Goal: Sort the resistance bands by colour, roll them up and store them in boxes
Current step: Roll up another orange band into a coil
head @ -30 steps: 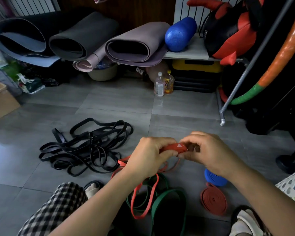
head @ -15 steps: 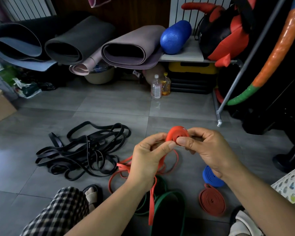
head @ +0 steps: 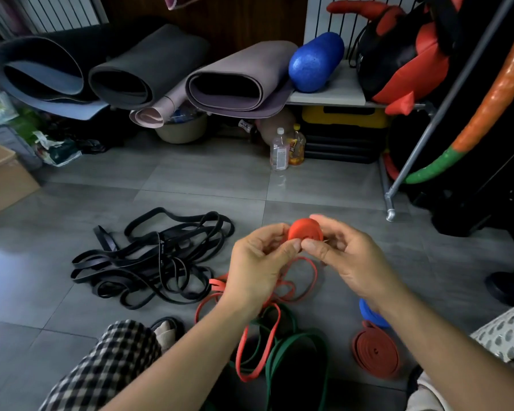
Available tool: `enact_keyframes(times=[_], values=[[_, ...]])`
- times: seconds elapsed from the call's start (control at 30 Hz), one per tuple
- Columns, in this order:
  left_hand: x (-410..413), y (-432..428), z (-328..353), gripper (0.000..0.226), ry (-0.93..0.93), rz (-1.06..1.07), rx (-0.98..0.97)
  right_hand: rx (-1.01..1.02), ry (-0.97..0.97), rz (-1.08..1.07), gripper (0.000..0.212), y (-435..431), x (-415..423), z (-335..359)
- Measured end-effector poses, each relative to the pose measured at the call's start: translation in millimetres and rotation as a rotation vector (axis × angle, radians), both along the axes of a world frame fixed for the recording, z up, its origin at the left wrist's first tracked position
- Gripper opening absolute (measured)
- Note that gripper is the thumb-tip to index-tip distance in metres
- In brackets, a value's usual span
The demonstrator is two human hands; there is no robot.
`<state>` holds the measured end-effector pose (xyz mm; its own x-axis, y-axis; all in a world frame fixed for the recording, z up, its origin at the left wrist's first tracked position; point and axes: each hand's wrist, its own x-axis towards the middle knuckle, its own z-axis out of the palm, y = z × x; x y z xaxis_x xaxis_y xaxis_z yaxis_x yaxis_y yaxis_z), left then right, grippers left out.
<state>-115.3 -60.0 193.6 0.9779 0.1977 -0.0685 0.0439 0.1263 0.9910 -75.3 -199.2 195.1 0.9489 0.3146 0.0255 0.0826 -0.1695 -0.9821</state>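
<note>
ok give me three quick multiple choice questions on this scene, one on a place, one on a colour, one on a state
1. Where are the black bands?
A. on the floor
B. in the box
C. on the shelf

2. What colour is the roll that the left hand and right hand hold?
A. green
B. red
C. blue

3. The coil by the right arm is:
A. stretched straight
B. a loose tangle
C. wound flat

Key: 1 A, they sprawl in a heap on the tiles; 2 B, the roll between the hands is red; 3 C, it lies as a flat spiral.
</note>
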Motion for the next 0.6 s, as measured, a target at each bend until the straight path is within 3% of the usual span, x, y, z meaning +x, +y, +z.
enact_keyframes(times=[0.07, 0.13, 0.2, 0.3, 0.47, 0.6], values=[[3.5, 8.5, -1.6, 0.014, -0.099, -0.067, 0.315, -0.155, -0.072, 0.041, 0.048, -11.1, 6.3, 6.3], [3.1, 13.5, -2.3, 0.012, -0.146, -0.168, 0.604, -0.341, -0.196, 0.124, 0.038, -18.1, 7.6, 13.6], [0.4, 13.0, -1.8, 0.017, -0.156, -0.244, 0.699, -0.502, -0.305, 0.213, 0.025, -18.7, 5.6, 17.5], [0.2, 10.1, 3.0, 0.022, -0.094, -0.181, 0.498, -0.462, -0.321, 0.203, 0.015, -18.6, 4.7, 17.8], [0.1, 2.3, 5.8, 0.024, -0.023, -0.061, 0.019, -0.024, -0.056, 0.105, 0.018, -17.0, 1.1, 24.5], [-1.1, -2.0, 3.8, 0.016, 0.026, -0.057, -0.101, 0.144, 0.045, 0.035, 0.019, -10.8, -1.4, 23.6]])
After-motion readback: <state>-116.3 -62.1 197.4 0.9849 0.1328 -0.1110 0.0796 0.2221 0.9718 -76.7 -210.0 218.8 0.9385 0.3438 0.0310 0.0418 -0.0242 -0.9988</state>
